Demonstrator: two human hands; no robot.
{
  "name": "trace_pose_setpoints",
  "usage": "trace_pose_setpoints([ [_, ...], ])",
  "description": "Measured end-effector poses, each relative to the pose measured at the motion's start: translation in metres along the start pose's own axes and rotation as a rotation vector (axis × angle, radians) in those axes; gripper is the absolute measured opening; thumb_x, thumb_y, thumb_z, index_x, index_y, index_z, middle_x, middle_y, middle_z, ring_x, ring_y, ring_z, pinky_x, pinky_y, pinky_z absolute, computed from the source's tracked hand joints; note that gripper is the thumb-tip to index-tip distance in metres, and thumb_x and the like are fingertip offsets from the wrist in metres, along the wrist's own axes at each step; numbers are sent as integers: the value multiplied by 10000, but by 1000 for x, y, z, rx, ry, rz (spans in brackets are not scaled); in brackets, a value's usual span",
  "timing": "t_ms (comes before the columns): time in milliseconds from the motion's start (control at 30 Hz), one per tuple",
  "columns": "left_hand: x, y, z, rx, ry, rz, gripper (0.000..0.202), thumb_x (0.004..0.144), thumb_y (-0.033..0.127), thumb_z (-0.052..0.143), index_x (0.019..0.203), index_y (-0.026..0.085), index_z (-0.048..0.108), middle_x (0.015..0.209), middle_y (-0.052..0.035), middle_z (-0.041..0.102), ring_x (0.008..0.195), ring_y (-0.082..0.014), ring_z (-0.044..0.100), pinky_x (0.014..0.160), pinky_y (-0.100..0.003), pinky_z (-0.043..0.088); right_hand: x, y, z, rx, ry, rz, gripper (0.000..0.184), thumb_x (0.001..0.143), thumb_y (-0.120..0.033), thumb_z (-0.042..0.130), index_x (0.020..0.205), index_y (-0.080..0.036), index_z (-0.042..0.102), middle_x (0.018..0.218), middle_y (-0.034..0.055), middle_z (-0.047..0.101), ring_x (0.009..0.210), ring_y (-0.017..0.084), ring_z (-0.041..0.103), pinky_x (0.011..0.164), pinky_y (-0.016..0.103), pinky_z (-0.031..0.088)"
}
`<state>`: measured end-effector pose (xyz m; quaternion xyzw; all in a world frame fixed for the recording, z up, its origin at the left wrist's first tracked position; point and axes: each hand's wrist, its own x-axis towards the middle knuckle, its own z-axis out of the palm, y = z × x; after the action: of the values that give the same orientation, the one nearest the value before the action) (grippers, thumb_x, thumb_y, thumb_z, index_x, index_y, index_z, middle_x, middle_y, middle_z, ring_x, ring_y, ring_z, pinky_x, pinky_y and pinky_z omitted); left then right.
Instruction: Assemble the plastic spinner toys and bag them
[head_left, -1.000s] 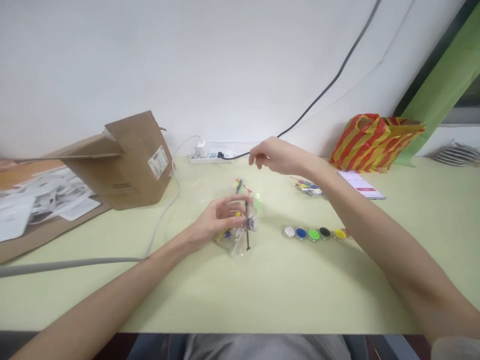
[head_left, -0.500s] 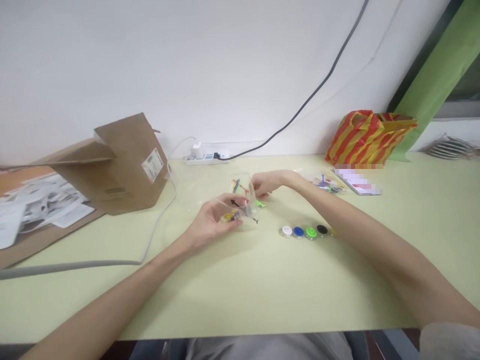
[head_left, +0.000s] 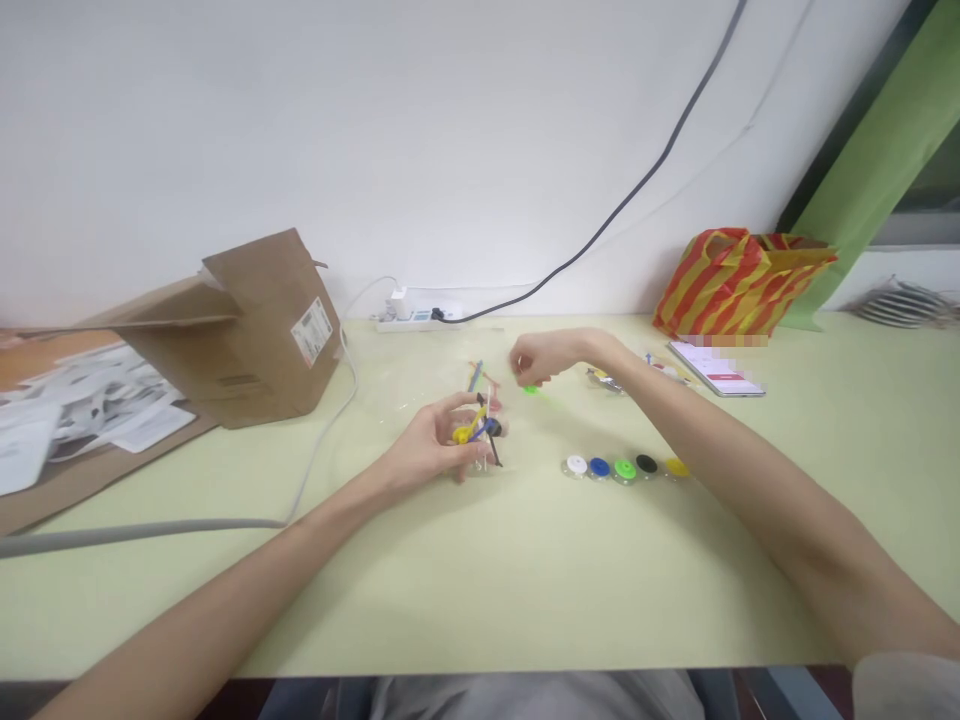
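- We curl our left hand (head_left: 431, 440) partway round a cluster of coloured pieces (head_left: 463, 436), gripping it above the table (head_left: 480, 590).
- In that cluster, the black piece (head_left: 495, 430) has its long axis running away from us, far end tipped left.
- Our right hand (head_left: 555, 352) bends beside a green piece (head_left: 531, 389); we cannot tell whether it grips it.
- Half a second ago, the black piece slanted more crosswise.

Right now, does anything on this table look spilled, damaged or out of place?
The white pieces at the left look untidy, jumbled at the open cardboard box, unlike the neatly lined-up coloured discs. Nothing looks clearly damaged.
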<state>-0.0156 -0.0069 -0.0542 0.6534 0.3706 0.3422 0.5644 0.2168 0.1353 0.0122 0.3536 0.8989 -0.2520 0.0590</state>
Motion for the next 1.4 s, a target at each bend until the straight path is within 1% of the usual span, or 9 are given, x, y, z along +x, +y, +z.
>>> trace_pose_setpoints([
  [200,-1,2,0,-12,-32,-69,763,808,440,824,1435,212,453,1117,-140,728,688,-211,742,374,-198,482,-36,-17,-29,386,609,-322,226,889,-375,683,876,-172,585,782,58,704,682,136,608,604,266,473],
  [267,-2,3,1,4,-52,-85,758,802,450,827,1426,211,470,1087,-126,728,674,-207,741,378,-194,485,-44,-28,-32,466,703,-410,253,910,-411,680,919,-174,595,816,60,713,714,139,624,640,274,496],
  [500,-3,2,0,4,-46,-135,821,744,418,880,1437,255,470,944,-42,721,672,-199,731,438,-216,516,-51,-58,-24,335,195,-468,304,888,-431,731,881,-128,706,780,59,728,670,122,622,628,260,499],
  [700,-4,0,2,23,-55,-87,743,727,367,896,1356,198,538,974,-64,735,772,-197,715,550,-228,523,-47,-70,-14,231,-105,-462,409,1012,-457,555,885,-118,746,816,81,756,693,119,640,625,238,479],
  [833,-3,-3,2,17,-82,-15,708,727,320,899,1343,192,575,902,-39,734,824,-203,714,713,-284,560,-48,-78,-9,268,-18,-454,361,1033,-404,521,1034,-120,744,869,86,769,724,127,668,595,230,464],
  [1067,2,1,1,-65,175,156,707,681,286,927,1312,175,630,1169,-124,745,1036,-261,717,903,-342,565,-28,-58,-13,191,757,-476,253,963,-112,486,1051,-129,723,997,85,750,840,138,661,714,244,481],
  [1133,3,1,-1,-50,269,202,737,696,286,918,1356,179,607,1137,-120,759,1024,-256,722,909,-337,556,-15,-40,-8,57,664,-381,267,882,-37,525,1021,-124,736,927,73,745,791,138,651,705,242,472],
  [1267,3,-1,-8,16,378,189,683,726,331,897,1339,208,623,1015,-74,775,947,-226,724,815,-290,548,16,-14,14,-97,161,-254,361,812,-17,594,1108,-143,756,882,58,750,711,136,638,646,228,447],
  [1400,3,-1,-9,73,346,107,585,715,378,896,1235,211,686,978,-63,769,869,-206,710,699,-253,518,31,-6,27,-213,97,-176,192,807,-117,685,963,-136,796,858,67,740,682,144,603,611,242,408],
])
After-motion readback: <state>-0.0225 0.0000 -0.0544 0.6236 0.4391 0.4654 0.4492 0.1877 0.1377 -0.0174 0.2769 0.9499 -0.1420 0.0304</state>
